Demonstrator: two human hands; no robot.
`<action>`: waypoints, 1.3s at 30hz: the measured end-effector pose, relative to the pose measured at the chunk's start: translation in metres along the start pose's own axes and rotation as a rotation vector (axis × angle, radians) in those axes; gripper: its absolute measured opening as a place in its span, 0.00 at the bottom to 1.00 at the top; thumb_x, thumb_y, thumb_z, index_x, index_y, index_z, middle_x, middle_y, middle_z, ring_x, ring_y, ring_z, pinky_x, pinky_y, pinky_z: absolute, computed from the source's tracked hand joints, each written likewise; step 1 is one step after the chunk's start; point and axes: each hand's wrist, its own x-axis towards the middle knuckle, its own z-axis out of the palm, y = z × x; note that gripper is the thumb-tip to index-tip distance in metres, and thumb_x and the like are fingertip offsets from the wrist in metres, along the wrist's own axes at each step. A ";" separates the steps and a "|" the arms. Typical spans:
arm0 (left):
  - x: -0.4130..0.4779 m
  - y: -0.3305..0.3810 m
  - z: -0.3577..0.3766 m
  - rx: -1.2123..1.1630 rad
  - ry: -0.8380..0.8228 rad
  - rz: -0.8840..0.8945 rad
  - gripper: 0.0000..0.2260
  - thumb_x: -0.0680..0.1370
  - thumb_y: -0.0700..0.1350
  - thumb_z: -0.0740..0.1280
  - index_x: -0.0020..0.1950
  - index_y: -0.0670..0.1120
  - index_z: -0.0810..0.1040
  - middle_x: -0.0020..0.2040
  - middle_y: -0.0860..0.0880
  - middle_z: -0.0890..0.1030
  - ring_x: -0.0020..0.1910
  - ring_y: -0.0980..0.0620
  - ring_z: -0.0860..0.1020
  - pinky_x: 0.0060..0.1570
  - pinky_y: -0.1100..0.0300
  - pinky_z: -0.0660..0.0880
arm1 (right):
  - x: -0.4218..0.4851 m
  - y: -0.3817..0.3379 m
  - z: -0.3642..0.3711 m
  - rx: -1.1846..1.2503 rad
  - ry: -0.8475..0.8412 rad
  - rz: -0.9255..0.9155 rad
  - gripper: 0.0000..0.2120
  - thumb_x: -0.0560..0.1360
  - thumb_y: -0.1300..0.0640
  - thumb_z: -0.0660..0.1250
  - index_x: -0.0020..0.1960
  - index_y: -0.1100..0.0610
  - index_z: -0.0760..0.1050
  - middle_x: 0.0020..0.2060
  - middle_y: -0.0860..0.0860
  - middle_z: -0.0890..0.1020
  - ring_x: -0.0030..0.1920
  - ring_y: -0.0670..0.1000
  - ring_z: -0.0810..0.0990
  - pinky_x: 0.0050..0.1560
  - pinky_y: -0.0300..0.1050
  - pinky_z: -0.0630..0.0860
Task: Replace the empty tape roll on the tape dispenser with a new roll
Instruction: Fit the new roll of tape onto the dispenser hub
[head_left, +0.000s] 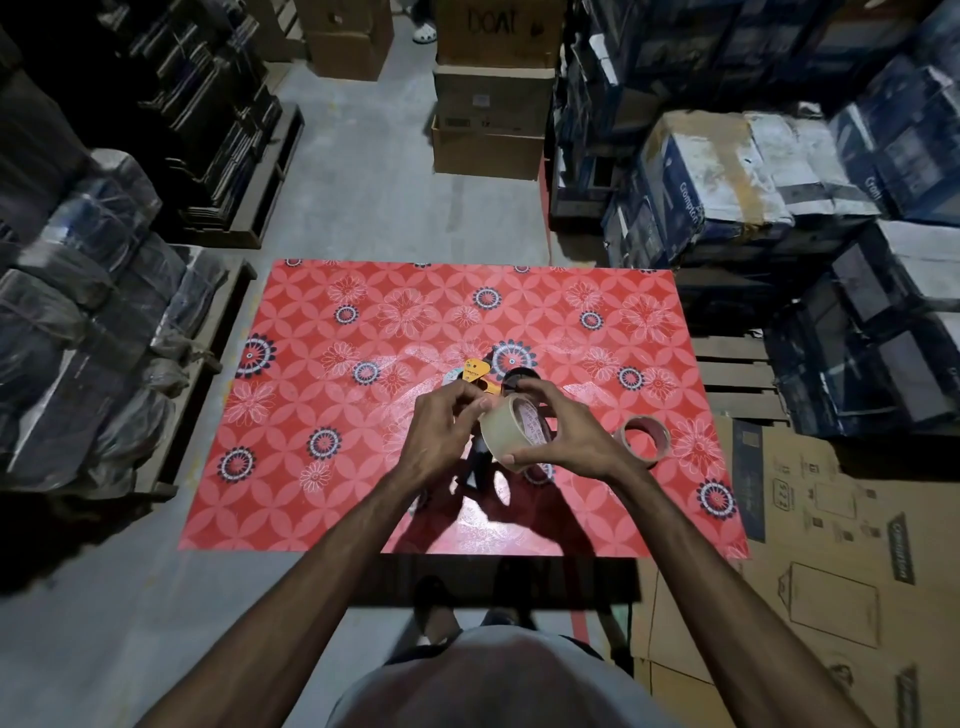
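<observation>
My right hand (561, 436) grips a full roll of clear tape (506, 434) above the middle of the red flowered table (363, 467). My left hand (441, 431) pinches at the roll's left edge, fingers closed on the tape. Behind the hands lies the yellow and black tape dispenser (480, 376), partly hidden, with its black hub (519, 379) showing beside it. An empty brown cardboard core (644, 436) lies flat on the table just right of my right hand.
Wrapped bundles and dark stacks line the left side. Cardboard boxes (493, 119) stand beyond the table, blue printed cartons (779, 182) are piled at the right, and flattened cardboard (810, 571) lies at the table's near right corner.
</observation>
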 end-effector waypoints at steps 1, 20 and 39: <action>0.001 -0.002 -0.002 -0.009 -0.008 -0.015 0.05 0.84 0.43 0.71 0.48 0.50 0.83 0.44 0.53 0.87 0.44 0.55 0.85 0.46 0.62 0.79 | -0.001 0.001 -0.001 0.009 -0.025 0.002 0.49 0.63 0.46 0.85 0.78 0.45 0.63 0.70 0.43 0.74 0.68 0.44 0.74 0.65 0.41 0.72; -0.008 -0.019 -0.012 -0.005 -0.094 -0.006 0.05 0.85 0.45 0.69 0.53 0.46 0.83 0.48 0.51 0.89 0.50 0.50 0.88 0.53 0.41 0.84 | 0.006 0.033 0.023 0.151 -0.002 0.159 0.45 0.65 0.37 0.81 0.78 0.41 0.67 0.71 0.43 0.75 0.67 0.48 0.77 0.58 0.48 0.82; 0.009 -0.027 -0.015 -0.318 -0.279 -0.210 0.11 0.88 0.44 0.64 0.59 0.37 0.79 0.55 0.44 0.90 0.57 0.47 0.88 0.60 0.54 0.83 | 0.015 0.036 -0.004 0.108 -0.114 0.070 0.46 0.68 0.60 0.80 0.77 0.35 0.64 0.73 0.49 0.67 0.72 0.53 0.69 0.68 0.58 0.75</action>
